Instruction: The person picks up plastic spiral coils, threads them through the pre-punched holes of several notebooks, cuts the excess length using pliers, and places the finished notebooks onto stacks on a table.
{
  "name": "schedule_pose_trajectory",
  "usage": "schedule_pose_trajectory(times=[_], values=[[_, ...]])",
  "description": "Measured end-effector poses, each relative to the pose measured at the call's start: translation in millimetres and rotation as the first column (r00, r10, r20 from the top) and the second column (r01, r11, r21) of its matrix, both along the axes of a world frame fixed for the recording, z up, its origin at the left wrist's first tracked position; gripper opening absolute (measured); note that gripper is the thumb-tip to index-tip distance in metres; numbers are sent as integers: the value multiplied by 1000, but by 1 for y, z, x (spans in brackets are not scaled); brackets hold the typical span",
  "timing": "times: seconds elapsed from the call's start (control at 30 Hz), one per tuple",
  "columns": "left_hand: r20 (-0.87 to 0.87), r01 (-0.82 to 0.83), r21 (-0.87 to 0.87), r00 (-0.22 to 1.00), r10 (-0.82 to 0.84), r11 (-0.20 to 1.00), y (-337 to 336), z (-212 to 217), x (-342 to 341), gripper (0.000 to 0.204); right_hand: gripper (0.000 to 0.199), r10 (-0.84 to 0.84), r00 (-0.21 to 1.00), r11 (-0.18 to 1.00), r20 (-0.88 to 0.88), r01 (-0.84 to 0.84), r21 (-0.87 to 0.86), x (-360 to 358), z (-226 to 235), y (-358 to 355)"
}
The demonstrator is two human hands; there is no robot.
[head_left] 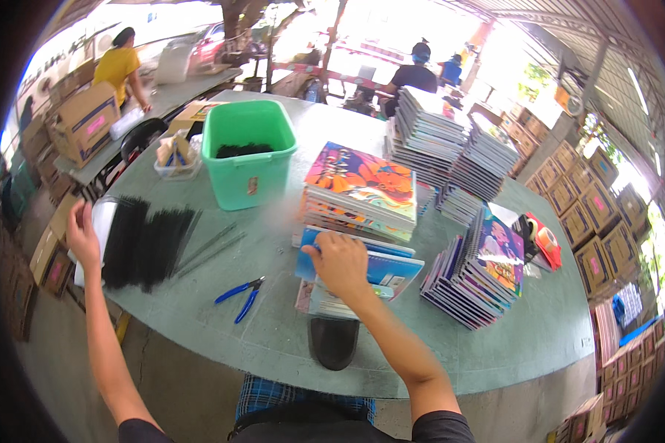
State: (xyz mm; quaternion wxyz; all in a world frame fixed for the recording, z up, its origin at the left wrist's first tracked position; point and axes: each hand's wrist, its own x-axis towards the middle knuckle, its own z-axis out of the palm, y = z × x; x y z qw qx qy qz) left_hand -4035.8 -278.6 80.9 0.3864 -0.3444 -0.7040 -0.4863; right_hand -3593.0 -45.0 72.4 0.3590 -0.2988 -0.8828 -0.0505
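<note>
My right hand (pixel 338 264) grips the top edge of a blue-covered book (pixel 388 269), which is tilted up at the front of a stack. Just behind stands a pile of notebooks with a colourful orange and purple cover (pixel 362 181). My left hand (pixel 83 235) is raised at the table's left edge with nothing seen in it, its fingers loosely apart. Beside it lies a dense row of black plastic binding coils (pixel 144 244), with a few loose ones to the right. Blue-handled pliers (pixel 242 297) rest partly open between the coils and the books.
A green bin (pixel 247 177) holding black pieces stands behind the coils, next to a small clear tub (pixel 177 156). Spiral-bound notebooks (pixel 476 269) and taller stacks (pixel 428 140) fill the right side, near a tape roll (pixel 546 238). A dark rounded object (pixel 333 347) lies at the front.
</note>
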Motion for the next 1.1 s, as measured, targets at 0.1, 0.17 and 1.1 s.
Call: schedule_pose_trajectory(times=[0.1,0.17,1.1], values=[[-300,69,107,953,-34,992,33,54,69,18,26,26,999,999,-30,-25,33,-10,15,-11],[-176,293,33,943,-283,955,68,61,135,16,31,1,996,993,84,9,-117,-11,9,-9],[727,853,-153,440,-528,499,137,-5,313,38,16,168,981,850,-98,-195,-489,6,20,-7]])
